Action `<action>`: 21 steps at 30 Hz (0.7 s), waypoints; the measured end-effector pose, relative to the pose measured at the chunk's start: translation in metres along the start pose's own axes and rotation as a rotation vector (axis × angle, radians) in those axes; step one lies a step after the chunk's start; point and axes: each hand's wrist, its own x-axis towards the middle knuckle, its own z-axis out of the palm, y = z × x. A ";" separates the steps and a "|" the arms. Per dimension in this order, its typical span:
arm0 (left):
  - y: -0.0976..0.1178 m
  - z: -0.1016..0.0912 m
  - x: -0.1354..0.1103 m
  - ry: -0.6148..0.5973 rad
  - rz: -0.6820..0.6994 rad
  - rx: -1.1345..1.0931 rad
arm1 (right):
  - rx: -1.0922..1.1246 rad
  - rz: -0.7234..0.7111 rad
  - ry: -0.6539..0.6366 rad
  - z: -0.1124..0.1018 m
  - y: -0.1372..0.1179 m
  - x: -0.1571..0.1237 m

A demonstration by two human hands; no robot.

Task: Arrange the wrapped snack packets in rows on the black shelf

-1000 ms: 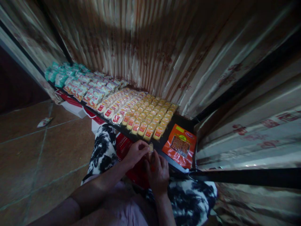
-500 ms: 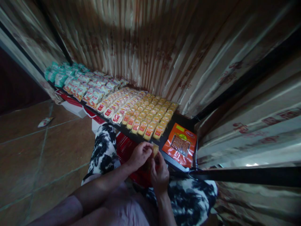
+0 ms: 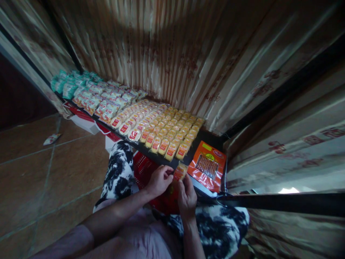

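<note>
My right hand (image 3: 188, 196) grips a small clear-wrapped yellow biscuit pack (image 3: 180, 172) by its lower edge, its orange-red label facing up. My left hand (image 3: 161, 180) is just left of that pack, thumb and forefinger slightly apart with nothing visible between them. Ahead of both hands, rows of matching yellow biscuit packs (image 3: 170, 151) lie on a black shelf (image 3: 207, 137). To their left are rows of paler packs with red labels (image 3: 134, 135). An orange bag of sausage-like sticks (image 3: 207, 166) lies right of my right hand.
White snack bags (image 3: 107, 109) and teal bags (image 3: 69, 90) fill the shelf's far left. A red basket (image 3: 142, 166) is below the shelf, between my knees. Pleated curtains (image 3: 161, 46) hang behind, and a dark bar (image 3: 283, 203) crosses at right. One packet (image 3: 52, 139) lies on the tiled floor.
The biscuit pack has turned so its label shows, and has moved slightly right with my right hand. My left fingers have come away from it.
</note>
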 end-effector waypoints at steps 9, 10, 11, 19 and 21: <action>0.001 0.005 0.007 0.045 0.074 0.025 | -0.170 -0.151 0.001 -0.004 -0.013 0.014; 0.002 0.005 0.009 0.047 0.081 0.024 | -0.184 -0.164 0.007 -0.004 -0.013 0.015; 0.004 0.006 0.010 0.046 0.086 0.023 | -0.187 -0.169 0.013 -0.004 -0.013 0.017; 0.014 0.006 0.016 0.082 0.163 0.106 | -0.139 -0.042 0.035 -0.004 -0.022 0.029; 0.014 0.006 0.016 0.087 0.178 0.112 | -0.127 0.006 0.058 -0.003 -0.024 0.032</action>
